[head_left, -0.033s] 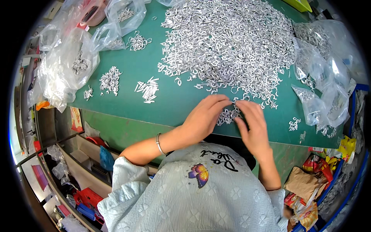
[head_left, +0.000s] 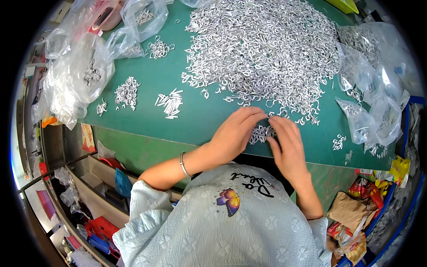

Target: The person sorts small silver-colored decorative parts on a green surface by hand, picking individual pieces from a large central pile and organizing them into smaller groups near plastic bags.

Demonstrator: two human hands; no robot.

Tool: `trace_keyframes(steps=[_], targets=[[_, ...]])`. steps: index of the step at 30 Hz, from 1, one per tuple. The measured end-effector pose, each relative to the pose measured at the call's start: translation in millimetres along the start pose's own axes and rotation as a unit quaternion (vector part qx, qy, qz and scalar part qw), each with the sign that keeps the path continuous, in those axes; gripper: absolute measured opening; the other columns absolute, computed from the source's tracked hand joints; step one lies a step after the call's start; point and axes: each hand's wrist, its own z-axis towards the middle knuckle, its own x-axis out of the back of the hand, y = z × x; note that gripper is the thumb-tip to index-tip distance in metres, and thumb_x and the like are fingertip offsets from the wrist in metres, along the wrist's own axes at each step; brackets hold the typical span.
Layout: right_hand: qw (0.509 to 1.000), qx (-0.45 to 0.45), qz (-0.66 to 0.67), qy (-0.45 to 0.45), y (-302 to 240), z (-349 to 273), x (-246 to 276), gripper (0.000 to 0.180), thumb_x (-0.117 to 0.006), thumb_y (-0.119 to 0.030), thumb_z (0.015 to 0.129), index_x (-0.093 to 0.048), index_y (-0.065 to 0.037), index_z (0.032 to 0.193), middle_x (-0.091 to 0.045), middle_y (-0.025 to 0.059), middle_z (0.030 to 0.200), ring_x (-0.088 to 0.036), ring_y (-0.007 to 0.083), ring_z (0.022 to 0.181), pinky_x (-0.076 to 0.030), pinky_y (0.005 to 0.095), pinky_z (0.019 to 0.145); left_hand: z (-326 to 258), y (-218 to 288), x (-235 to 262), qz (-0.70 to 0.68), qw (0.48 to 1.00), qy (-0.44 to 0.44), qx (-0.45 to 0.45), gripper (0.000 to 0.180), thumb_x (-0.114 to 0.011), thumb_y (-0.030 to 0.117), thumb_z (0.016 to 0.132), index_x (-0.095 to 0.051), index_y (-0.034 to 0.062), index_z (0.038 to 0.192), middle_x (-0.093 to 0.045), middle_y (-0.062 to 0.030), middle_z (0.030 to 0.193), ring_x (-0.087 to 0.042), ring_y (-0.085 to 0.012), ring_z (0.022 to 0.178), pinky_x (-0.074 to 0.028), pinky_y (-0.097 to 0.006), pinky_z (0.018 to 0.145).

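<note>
Both hands hover at the near edge of the green table, over a small heap of silver metal pieces (head_left: 260, 134). My left hand (head_left: 235, 133) has its fingers stretched forward, their tips almost meeting the other hand's; its thumb is mostly hidden. My right hand (head_left: 288, 144) is open, with its fingers reaching out and the thumb held apart beside the small heap. Nothing can be made out in either hand. Just beyond the fingertips spreads a large pile of small curved silver pieces (head_left: 262, 49), which covers the far middle of the table.
To the left lie a pile of short silver rods (head_left: 170, 103), a pile of hooked pieces (head_left: 127, 93) and a cluster of rings (head_left: 159, 48). Clear plastic bags (head_left: 73, 84) slump at the far left, more bags (head_left: 378, 113) at the right. A small cluster (head_left: 339, 142) sits near the right edge.
My right hand has shifted slightly to the left, its thumb closer to the small heap. My left hand has barely moved.
</note>
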Motion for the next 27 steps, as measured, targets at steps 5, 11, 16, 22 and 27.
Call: trace_keyframes(steps=[5, 11, 16, 22, 27], targets=[[0.998, 0.025, -0.058, 0.024, -5, -19, -9, 0.037, -0.068, 0.001, 0.081, -0.061, 0.007, 0.116, -0.059, 0.0179, 0.124, -0.055, 0.0368, 0.117, -0.046, 0.0449, 0.096, 39, -8, 12, 0.132, 0.970, -0.135, -0.155, 0.043, -0.062, -0.004, 0.074, -0.063, 0.0050, 0.116, -0.059, -0.0091, 0.124, -0.054, -0.0273, 0.113, -0.042, -0.038, 0.090], [0.997, 0.029, -0.015, 0.072, 4, -33, 0, 0.029, -0.067, 0.004, 0.081, -0.065, 0.006, 0.110, -0.062, 0.0171, 0.116, -0.059, 0.0362, 0.110, -0.047, 0.0444, 0.095, 60, -24, 14, 0.196, 0.947, -0.141, -0.212, 0.029, -0.060, 0.006, 0.079, -0.067, 0.0062, 0.107, -0.059, -0.0076, 0.117, -0.055, -0.0254, 0.108, -0.041, -0.038, 0.085], [0.994, -0.001, -0.081, 0.076, 12, -30, 6, 0.026, -0.067, 0.002, 0.081, -0.066, 0.004, 0.107, -0.063, 0.0139, 0.113, -0.058, 0.0335, 0.105, -0.046, 0.0425, 0.090, 78, -23, -11, 0.126, 0.936, -0.193, -0.267, 0.023, -0.062, 0.008, 0.079, -0.069, 0.0084, 0.101, -0.059, -0.0071, 0.112, -0.054, -0.0238, 0.105, -0.039, -0.038, 0.085], [0.983, -0.003, -0.159, 0.090, 39, -12, 21, 0.028, -0.065, 0.000, 0.084, -0.064, 0.004, 0.112, -0.063, 0.0138, 0.118, -0.058, 0.0328, 0.108, -0.043, 0.0416, 0.091, 91, -28, -6, 0.192, 0.938, -0.137, -0.253, 0.019, -0.066, 0.011, 0.082, -0.069, 0.0089, 0.101, -0.059, -0.0061, 0.110, -0.054, -0.0226, 0.105, -0.038, -0.037, 0.085], [0.998, 0.030, -0.035, 0.051, 19, -12, 16, 0.035, -0.067, -0.002, 0.083, -0.062, 0.003, 0.117, -0.061, 0.0156, 0.124, -0.056, 0.0345, 0.118, -0.044, 0.0427, 0.096, 71, -17, 6, 0.075, 0.983, -0.076, -0.150, 0.022, -0.067, 0.004, 0.084, -0.067, 0.0061, 0.106, -0.059, -0.0087, 0.115, -0.057, -0.0282, 0.104, -0.042, -0.040, 0.089]])
